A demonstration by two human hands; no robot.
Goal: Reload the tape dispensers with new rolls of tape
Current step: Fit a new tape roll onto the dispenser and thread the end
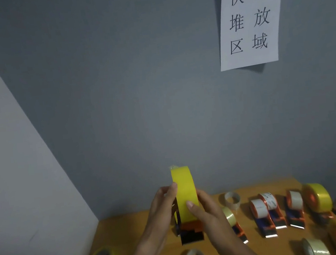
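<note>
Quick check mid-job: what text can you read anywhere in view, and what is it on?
"快递堆放区域": white paper sign on the grey wall, printed in two columns of three characters.
White-wrapped roll in a dispenser: faint markings, too blurred to read.
No readable text on the held yellow tape roll or other rolls.

The yellow tape roll (185, 192) looks smooth and faintly glossy, seated in an orange and black plastic dispenser (190, 232). At four o'clock, shiny metal blades (281, 227) catch light on the matt wooden table (120, 227). The sign (249, 19) at one o'clock is matt white paper.
</note>
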